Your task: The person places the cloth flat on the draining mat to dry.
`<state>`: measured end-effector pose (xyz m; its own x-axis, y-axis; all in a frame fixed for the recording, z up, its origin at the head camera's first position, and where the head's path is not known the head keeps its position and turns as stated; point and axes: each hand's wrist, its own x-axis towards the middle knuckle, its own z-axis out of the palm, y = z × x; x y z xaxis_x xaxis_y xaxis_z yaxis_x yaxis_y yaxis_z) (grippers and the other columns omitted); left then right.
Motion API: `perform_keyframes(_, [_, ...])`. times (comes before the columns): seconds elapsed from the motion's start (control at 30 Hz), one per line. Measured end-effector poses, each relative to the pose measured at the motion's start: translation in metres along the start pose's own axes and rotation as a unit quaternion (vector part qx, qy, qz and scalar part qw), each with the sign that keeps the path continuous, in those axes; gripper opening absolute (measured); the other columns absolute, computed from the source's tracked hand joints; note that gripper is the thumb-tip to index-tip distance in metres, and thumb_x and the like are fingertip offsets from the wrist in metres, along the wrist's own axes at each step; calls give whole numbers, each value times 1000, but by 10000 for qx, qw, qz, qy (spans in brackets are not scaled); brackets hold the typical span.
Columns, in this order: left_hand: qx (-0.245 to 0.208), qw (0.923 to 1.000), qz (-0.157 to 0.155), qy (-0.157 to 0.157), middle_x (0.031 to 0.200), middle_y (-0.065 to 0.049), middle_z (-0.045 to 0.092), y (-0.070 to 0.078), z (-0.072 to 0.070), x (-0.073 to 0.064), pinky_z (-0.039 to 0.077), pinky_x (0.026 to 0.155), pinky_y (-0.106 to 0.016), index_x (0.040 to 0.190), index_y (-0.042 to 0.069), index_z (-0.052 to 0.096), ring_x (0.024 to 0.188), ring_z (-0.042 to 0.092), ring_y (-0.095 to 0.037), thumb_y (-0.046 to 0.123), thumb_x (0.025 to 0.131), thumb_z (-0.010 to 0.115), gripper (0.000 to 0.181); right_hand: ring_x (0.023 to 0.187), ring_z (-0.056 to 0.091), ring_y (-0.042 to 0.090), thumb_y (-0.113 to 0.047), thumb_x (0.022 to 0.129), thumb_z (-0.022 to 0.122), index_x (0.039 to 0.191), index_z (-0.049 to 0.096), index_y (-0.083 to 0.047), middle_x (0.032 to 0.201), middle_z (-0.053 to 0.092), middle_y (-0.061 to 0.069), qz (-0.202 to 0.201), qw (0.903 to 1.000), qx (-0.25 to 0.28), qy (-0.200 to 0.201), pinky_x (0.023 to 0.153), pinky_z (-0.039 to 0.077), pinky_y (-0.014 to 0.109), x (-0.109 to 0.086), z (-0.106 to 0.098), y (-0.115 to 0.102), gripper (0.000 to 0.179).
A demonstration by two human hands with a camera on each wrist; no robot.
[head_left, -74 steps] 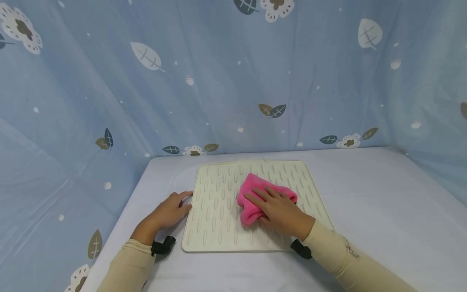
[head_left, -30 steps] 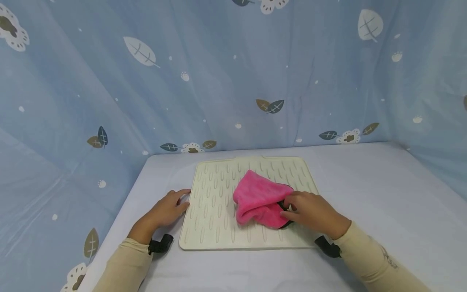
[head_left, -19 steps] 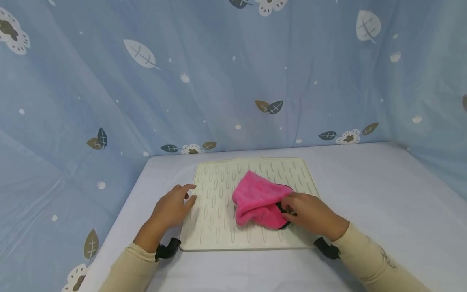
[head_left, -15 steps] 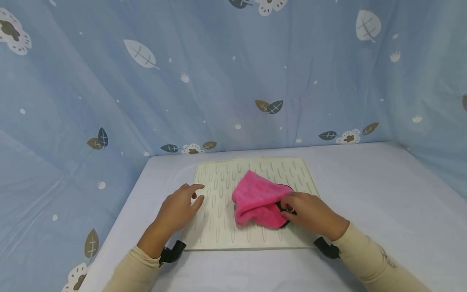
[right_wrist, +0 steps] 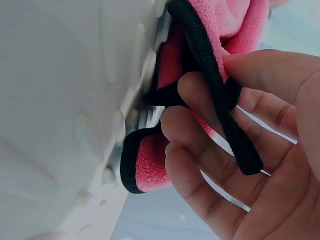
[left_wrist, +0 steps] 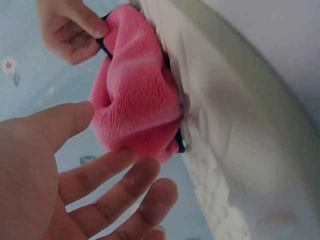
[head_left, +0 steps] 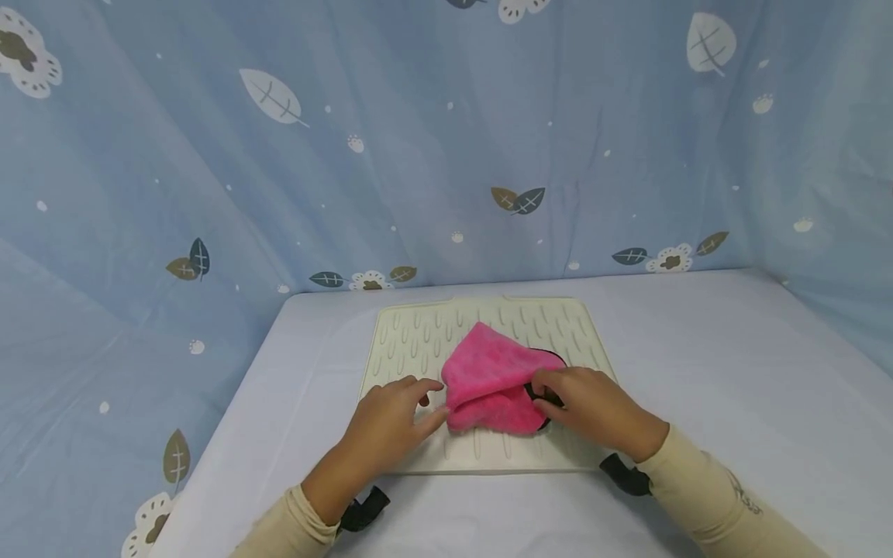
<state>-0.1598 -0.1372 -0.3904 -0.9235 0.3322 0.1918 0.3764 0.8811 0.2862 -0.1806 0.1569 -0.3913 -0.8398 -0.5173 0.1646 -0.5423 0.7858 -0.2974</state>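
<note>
A pink cloth [head_left: 491, 364] with black edging lies bunched on a cream ridged mat [head_left: 408, 341]. My right hand [head_left: 593, 407] pinches the cloth's black-edged corner between thumb and index finger, plain in the right wrist view, where the black edging [right_wrist: 210, 65] runs across the fingers. My left hand [head_left: 391, 422] is over the mat's left part, at the cloth's left side. Its thumb and fingers are spread apart, and in the left wrist view the fingertips lie close to the pink cloth [left_wrist: 140, 95]. Whether they touch it I cannot tell.
The mat lies flat on a white-covered table [head_left: 711, 372]. A blue curtain [head_left: 418, 155] printed with leaves and flowers hangs behind and to both sides. A black wrist mount [head_left: 364, 509] sits under the left wrist, another black mount [head_left: 624, 474] under the right.
My left hand has left the mat's left edge and come right to the cloth. The right hand went from lying flat on the cloth to pinching its right corner; the cloth is less flattened.
</note>
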Motion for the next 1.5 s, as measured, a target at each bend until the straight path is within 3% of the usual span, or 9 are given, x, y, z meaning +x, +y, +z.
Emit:
perform_keyframes(0.43, [-65,9996,28,269,78,9,66,7,11,-1,42,61,-24,89,21,73,63,51,-3,30,86,78,11,63,43,-1,-18,88,77,86,58,-21,72,50,-15,-316,9992,226,16,61,40,20,-1,3,-7,19])
perform_keyframes(0.6, [-32,9988,89,480,74,12,65,6,13,-3,41,60,-22,80,21,69,59,47,0,25,86,77,10,64,44,-2,-18,88,76,87,58,-22,73,51,-16,-353,9987,363,-75,62,41,20,-3,5,-8,19])
perform_keyframes(0.87, [-142,9948,-55,1003,76,18,64,1,7,-1,41,60,-21,81,25,65,60,47,3,21,84,73,9,60,41,-2,-17,89,76,87,58,-22,68,48,-16,-447,9980,451,-70,58,38,19,-5,4,-7,18])
perform_keyframes(1.23, [-315,9921,-322,1168,76,12,68,-11,3,6,40,53,-20,89,19,64,59,51,1,22,90,71,7,59,40,-2,-16,90,74,88,58,-20,66,47,-16,-446,9978,484,-56,55,37,18,-1,1,-7,17])
perform_keyframes(1.5, [-337,9907,-232,1295,75,13,68,-13,1,8,41,53,-21,89,20,65,59,53,1,21,89,72,7,60,40,-1,-16,89,75,85,57,-20,67,46,-15,-416,9979,505,-38,55,38,19,-3,-1,-7,19])
